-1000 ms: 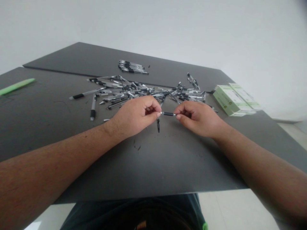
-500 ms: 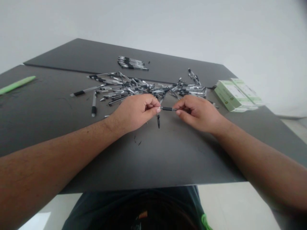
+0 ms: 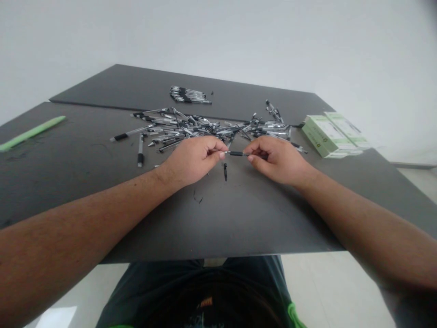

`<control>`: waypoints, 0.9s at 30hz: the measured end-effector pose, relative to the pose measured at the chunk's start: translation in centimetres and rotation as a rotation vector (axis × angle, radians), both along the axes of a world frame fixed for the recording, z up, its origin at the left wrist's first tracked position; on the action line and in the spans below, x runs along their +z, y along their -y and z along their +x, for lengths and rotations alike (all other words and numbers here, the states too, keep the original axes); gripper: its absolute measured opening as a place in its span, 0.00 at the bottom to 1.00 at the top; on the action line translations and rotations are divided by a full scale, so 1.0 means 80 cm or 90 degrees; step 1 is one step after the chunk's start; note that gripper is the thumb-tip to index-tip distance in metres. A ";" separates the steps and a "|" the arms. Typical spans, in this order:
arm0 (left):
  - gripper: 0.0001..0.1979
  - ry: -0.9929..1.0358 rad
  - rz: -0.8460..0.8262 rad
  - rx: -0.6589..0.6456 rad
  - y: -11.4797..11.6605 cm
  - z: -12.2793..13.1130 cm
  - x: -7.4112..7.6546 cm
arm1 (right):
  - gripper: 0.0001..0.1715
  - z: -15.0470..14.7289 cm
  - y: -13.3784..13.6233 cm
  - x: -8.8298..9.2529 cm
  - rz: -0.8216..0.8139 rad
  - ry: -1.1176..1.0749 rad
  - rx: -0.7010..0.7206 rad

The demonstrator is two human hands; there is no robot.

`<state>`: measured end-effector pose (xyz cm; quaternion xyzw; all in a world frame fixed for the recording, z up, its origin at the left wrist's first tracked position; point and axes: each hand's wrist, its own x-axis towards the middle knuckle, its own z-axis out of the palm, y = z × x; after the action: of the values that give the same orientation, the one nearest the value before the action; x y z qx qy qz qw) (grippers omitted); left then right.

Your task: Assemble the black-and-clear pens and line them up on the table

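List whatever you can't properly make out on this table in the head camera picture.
Pen, head view: left end hidden by the left hand; right tip, at the right hand, too small.
Pile, head view: partly hidden behind both hands.
Boxes, head view: print too small and blurred to read.
Green stick, head view: left end cut off by the picture's left edge.
Black bit, head view: too small to identify.

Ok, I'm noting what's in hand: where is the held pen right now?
In the head view, the pen is just right of centre, held between the left hand and right hand, nearer the viewer than the pen pile.
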<state>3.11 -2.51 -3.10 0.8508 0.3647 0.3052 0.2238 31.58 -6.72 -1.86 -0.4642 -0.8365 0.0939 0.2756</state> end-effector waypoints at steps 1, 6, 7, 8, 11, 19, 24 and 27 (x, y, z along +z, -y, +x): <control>0.14 0.003 0.002 0.000 0.000 0.000 0.000 | 0.08 0.000 0.001 0.000 0.006 -0.005 0.004; 0.12 -0.003 0.020 0.005 0.001 -0.001 0.000 | 0.08 0.000 0.003 0.002 0.014 -0.021 0.000; 0.12 -0.004 0.024 0.005 0.001 -0.001 0.000 | 0.08 0.000 0.004 0.002 0.008 -0.027 -0.007; 0.11 -0.004 0.028 0.005 0.000 -0.001 -0.001 | 0.08 -0.001 0.004 0.002 0.002 -0.034 -0.015; 0.11 0.001 0.033 0.000 0.000 -0.001 -0.001 | 0.08 -0.003 0.006 0.003 -0.007 -0.049 -0.044; 0.10 0.012 0.030 -0.005 0.001 -0.003 0.001 | 0.06 0.000 0.003 0.006 0.007 -0.011 -0.031; 0.10 0.006 0.030 -0.006 0.002 -0.002 0.002 | 0.16 0.003 0.002 0.007 -0.024 0.022 -0.006; 0.10 -0.001 0.032 -0.003 0.003 -0.001 0.002 | 0.10 0.002 0.006 0.007 -0.066 -0.001 -0.032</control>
<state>3.00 -2.77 -2.92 0.8572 0.3553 0.3128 0.2028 31.71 -7.22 -1.31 -0.4988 -0.8184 0.1301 0.2539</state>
